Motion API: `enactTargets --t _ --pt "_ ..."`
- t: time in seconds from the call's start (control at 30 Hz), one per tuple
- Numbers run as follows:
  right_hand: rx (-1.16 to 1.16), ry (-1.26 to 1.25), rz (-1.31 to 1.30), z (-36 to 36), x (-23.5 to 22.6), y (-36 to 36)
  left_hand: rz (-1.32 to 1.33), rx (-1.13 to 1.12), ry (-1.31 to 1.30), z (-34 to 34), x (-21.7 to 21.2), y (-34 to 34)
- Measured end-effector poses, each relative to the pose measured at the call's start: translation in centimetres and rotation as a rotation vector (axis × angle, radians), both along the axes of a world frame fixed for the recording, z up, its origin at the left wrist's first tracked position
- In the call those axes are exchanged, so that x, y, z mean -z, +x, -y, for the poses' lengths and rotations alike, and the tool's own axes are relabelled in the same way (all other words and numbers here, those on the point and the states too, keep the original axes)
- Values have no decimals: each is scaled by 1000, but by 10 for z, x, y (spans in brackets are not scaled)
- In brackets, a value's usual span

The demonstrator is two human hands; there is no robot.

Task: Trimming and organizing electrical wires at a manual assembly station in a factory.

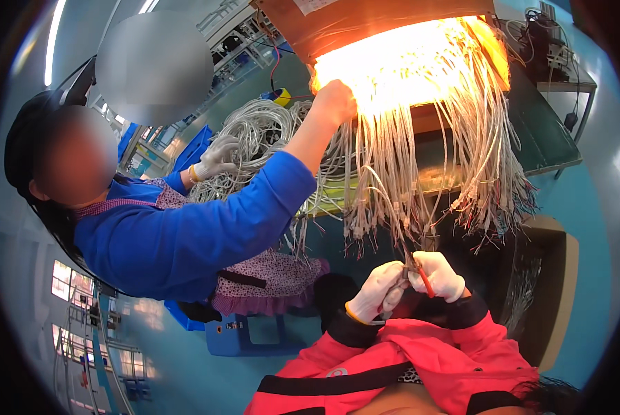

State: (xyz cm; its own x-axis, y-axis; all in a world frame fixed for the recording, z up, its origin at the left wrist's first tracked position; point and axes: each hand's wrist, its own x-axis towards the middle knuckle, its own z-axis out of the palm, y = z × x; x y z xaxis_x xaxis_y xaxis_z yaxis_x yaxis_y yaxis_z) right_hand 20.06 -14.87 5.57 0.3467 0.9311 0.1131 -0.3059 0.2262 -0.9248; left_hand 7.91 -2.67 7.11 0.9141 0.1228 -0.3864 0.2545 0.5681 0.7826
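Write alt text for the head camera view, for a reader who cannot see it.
Two white-gloved hands, the left hand and right hand, meet around a red-handled tool at the hanging ends of pale cables draped from a brightly lit bench edge. At left, a co-worker's blue sleeve reaches up into the same cables.

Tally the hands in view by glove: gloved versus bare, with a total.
White-gloved hands: 3, namely the wearer's left hand, the wearer's right hand and the co-worker's gloved hand
Bare hands: 1, the co-worker's raised hand at the hanging cables
Total: 4
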Motion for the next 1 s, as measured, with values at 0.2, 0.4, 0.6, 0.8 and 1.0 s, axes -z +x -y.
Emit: enactTargets --t 0.2,0.4,0.6,0.8,1.0 --pt "277 -50 844 -12 1 2 -92 66 251 -12 -13 -5" --pt "416 -204 890 -21 14 -7 -203 -348 1200 7 3 -3" --pt "301 -365 517 -25 8 -17 92 -519 1739 7 8 -7" --pt "368 -324 791 -34 3 -26 -378 -218 1338 1 1 -15" --pt "234 -290 853 -37 -4 -23 -226 -227 626 -7 5 -22"
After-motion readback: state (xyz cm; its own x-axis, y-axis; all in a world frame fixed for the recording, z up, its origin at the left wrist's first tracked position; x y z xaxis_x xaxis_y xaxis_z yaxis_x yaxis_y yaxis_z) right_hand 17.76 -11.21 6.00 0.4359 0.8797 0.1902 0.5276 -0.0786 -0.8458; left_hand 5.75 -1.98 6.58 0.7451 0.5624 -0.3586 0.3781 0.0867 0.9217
